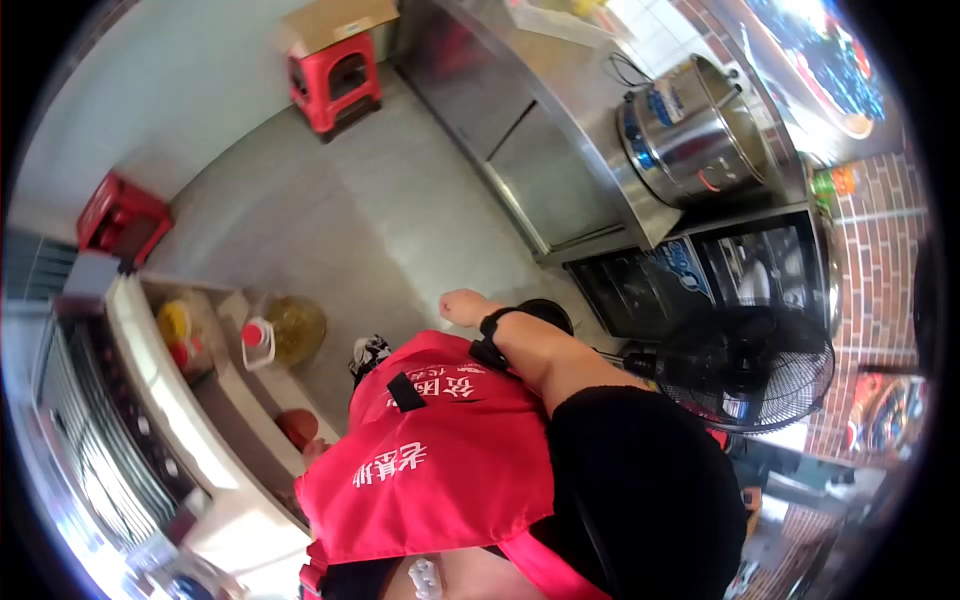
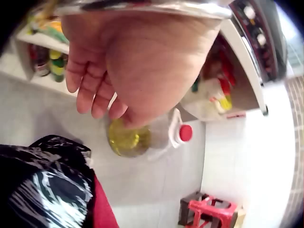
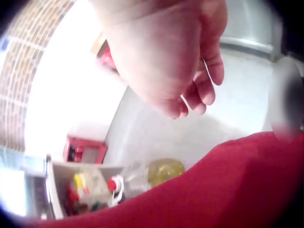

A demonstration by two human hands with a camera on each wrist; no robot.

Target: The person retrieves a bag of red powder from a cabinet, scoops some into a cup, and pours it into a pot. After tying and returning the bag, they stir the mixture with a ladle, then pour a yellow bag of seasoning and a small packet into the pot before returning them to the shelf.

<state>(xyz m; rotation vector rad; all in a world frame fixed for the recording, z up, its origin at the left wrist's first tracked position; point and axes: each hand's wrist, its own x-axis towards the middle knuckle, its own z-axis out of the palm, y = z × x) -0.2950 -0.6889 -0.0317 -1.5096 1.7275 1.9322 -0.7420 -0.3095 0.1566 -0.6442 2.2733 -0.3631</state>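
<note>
white chinese characters on red apron, 老 and 困 legible

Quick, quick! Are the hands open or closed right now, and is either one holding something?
Left hand: open, fingers loosely bent, empty.
Right hand: open, fingers loosely curled, empty.

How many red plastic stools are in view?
2: one red plastic stool by the pale wall, brown cardboard on top; the other red stool near the pale shelf unit. More may be hidden.

Passage over floor between steel cabinet and shelves; jug before shelves, red stool at far end.
</note>
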